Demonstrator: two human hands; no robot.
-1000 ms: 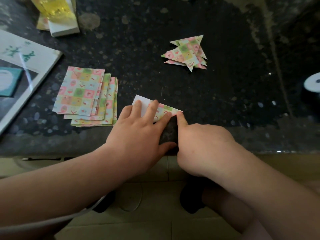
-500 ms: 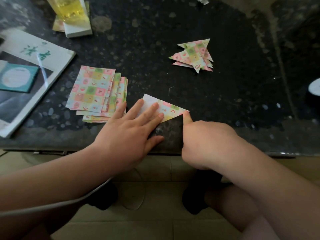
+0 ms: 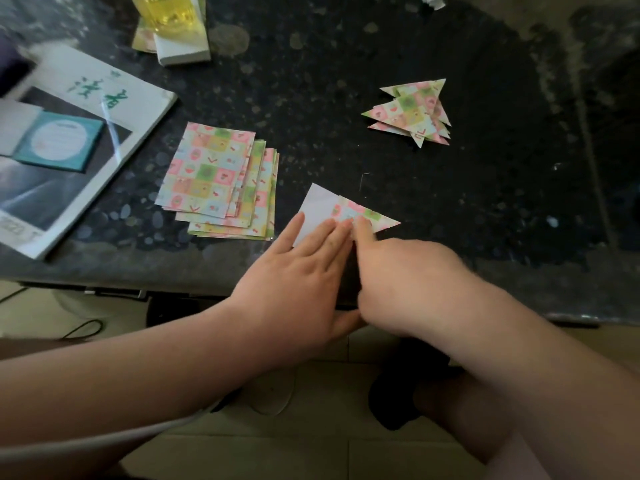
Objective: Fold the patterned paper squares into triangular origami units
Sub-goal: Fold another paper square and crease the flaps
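Creasing the diagonal fold
Left hand [image 3: 294, 282] spread flat pins sheet [image 3: 377, 216]; right hand [image 3: 408, 282] forefinger presses crease; rub firmly toward 3 o'clock tip.

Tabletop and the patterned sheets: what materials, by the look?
Tabletop: dark polished stone, likely granite or terrazzo; pale speckles, glossy reflections. Patterned sheets: thin printed paper, matte; the sheet being folded shows a plain white back and sharp creased edges.

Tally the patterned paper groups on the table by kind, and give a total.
Stack of flat sheets: 1
Pile of folded triangles: 1
Half-folded sheet: 1
Total: 3
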